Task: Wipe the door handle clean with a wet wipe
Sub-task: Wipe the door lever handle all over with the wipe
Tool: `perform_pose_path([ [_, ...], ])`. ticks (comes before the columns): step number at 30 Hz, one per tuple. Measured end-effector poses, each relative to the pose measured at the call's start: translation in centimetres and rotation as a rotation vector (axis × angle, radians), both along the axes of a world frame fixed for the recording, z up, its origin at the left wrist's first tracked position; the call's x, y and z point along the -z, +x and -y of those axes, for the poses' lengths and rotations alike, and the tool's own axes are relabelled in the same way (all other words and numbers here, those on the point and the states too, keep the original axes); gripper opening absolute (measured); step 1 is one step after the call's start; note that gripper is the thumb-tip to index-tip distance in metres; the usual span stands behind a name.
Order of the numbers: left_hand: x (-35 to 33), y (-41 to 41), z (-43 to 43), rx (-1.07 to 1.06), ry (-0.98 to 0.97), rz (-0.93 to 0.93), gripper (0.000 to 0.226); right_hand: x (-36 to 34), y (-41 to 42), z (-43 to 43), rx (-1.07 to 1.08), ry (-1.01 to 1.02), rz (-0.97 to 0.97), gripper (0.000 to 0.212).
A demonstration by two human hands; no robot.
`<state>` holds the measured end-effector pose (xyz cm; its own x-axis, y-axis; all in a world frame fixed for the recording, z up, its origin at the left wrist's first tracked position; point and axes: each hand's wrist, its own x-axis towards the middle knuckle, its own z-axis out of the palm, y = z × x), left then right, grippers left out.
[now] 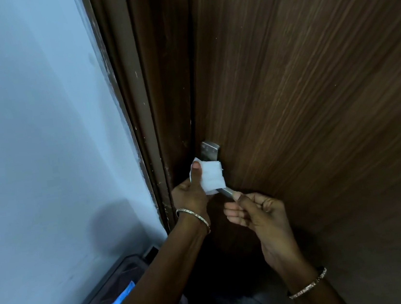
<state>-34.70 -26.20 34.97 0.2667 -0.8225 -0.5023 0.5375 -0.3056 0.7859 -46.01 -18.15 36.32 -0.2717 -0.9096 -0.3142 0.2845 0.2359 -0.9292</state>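
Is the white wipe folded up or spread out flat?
Folded. The wet wipe is a small thick square wrapped over the door handle, pressed there by the left hand.

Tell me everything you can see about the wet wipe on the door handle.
The wet wipe is white, folded into a rough rectangle, and looks like soft cloth. It is wrapped over the middle of the metal door handle. The left hand presses it there, thumb on its left edge. The right hand pinches the handle's bare tip, apart from the wipe.
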Motion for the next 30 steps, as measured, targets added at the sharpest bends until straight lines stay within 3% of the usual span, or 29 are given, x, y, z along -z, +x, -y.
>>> perform_pose_path([
  [5, -0.3, 1.3, -0.5, 0.08, 0.011, -0.213, 0.033, 0.1, 0.2, 0.0, 0.003, 0.002, 0.001, 0.015],
  [8, -0.2, 1.3, -1.1, 0.068, -0.015, -0.23, 0.026, 0.1, 0.1, 0.0, 0.007, 0.021, 0.022, 0.015],
  [14, -0.1, 1.2, -1.0, 0.043, -0.14, 0.193, 0.014, -0.1, 0.0, 0.2, 0.004, 0.037, 0.016, 0.016],
  [20, -0.7, 0.4, 0.3, -0.007, -0.169, 0.399, 0.014, -0.2, 0.0, 0.1, 0.004, 0.044, 0.011, 0.016],
  [24, -0.3, 0.3, 0.7, -0.083, -0.153, 0.516, 0.026, -0.1, 0.1, 0.1, 0.003, 0.044, 0.012, 0.017],
  [30, -0.4, 0.3, -0.3, -0.094, -0.306, 0.769, 0.041, 0.1, 0.0, 0.1, 0.01, 0.028, 0.017, 0.017],
])
